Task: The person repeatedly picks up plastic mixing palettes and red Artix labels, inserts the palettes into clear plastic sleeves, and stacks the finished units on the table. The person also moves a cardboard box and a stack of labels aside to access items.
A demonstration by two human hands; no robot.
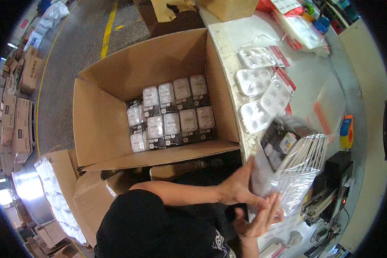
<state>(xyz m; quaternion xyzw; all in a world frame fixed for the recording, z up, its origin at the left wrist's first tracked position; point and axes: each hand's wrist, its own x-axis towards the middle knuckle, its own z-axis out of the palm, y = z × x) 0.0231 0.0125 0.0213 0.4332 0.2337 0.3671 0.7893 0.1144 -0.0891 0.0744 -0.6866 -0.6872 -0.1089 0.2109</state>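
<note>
1. Nearest the camera, your black sleeve (133,215) fills the lower foreground.
2. Your clear-wrapped bundle (294,172) is tilted over the pale worktable (318,81).
3. Your left hand (241,185) touches its left side; whether those fingers clasp it, I cannot tell.
4. Your right hand (259,220) lies unclosed, fingers extended, at its lower end.
5. Beyond sit silvery blister packs (276,99).
6. Leftward, an open carton (101,122) holds rows of white packs (172,123).
</note>
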